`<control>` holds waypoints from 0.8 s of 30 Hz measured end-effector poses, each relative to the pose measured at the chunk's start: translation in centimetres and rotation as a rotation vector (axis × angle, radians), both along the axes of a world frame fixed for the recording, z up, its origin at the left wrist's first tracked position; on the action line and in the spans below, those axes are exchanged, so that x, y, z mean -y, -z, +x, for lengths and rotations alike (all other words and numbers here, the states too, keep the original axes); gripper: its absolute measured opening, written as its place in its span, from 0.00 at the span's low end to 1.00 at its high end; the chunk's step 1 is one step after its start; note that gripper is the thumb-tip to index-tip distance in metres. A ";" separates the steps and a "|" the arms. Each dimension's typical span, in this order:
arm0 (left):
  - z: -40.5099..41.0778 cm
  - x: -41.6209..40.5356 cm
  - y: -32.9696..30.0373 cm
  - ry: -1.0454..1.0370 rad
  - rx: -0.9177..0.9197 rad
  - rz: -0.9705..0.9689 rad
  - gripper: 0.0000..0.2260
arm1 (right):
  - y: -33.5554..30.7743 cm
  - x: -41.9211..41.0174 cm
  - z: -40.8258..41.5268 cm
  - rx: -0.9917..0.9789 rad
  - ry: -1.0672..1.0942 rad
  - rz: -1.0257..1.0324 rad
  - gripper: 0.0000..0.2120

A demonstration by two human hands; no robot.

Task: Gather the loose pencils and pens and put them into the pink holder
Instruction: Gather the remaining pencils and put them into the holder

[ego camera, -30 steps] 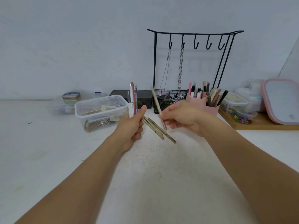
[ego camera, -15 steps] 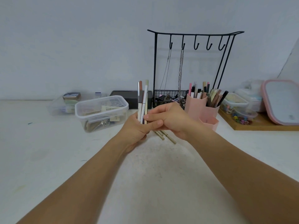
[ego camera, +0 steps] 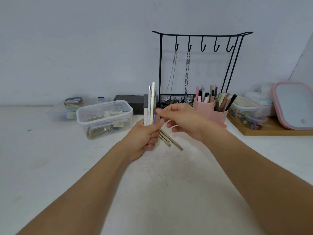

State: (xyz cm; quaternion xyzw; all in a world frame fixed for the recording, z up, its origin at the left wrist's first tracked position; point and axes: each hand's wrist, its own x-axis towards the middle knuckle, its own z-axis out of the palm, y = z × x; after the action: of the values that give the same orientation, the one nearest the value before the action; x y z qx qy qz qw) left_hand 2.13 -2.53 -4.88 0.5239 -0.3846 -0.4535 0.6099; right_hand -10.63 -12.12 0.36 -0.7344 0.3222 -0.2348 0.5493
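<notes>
A pale grey wall stands behind a broad white tabletop [ego camera: 169, 192] that fills the lower half of the view. At about one o'clock from the middle of the tabletop rises a tall black wire rack [ego camera: 199, 65] with five hooks, two thin chains hanging from the leftmost hooks. At three o'clock a low wooden tray [ego camera: 271, 131] carries small lidded plastic tubs, with a pink-rimmed rectangular lid [ego camera: 294, 106] leaning at its right end. At ten o'clock sits a clear plastic lidded box [ego camera: 105, 117] with metal and paper bits inside, and a dark rectangular case [ego camera: 132, 104] lies just behind it.

The pink plastic holder [ego camera: 211, 111] stands just right of the rack's foot, at about two o'clock, already packed with upright pens and pencils. The right hand [ego camera: 183, 121] hovers in front of it, blurred, fingers loosely spread with nothing in them, the fingertips near the bundle. The left hand [ego camera: 145, 139] is curled round a bundle of slim pens and pencils [ego camera: 150, 106], held upright at the centre. Two tan pencils [ego camera: 171, 141] lie on the tabletop just below and right of that hand, side by side, pointing toward four o'clock.
</notes>
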 end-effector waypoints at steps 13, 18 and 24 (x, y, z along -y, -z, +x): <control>0.5 0.0 0.0 -0.014 -0.046 0.032 0.13 | 1.3 1.5 -0.4 -0.710 -0.107 -0.271 0.12; 0.4 0.1 0.3 0.013 -0.041 0.047 0.11 | 1.5 1.8 -0.7 -0.686 -0.070 -0.130 0.13; 0.4 -0.1 0.3 0.008 -0.041 0.057 0.09 | 1.8 2.1 -0.8 -0.652 -0.048 -0.035 0.14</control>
State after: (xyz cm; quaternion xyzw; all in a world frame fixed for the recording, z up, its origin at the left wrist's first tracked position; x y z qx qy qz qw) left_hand 2.53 -2.47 -5.14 0.5300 -0.3609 -0.4775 0.6007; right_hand -11.47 -14.25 -1.47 -0.7876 0.4598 0.0204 0.4098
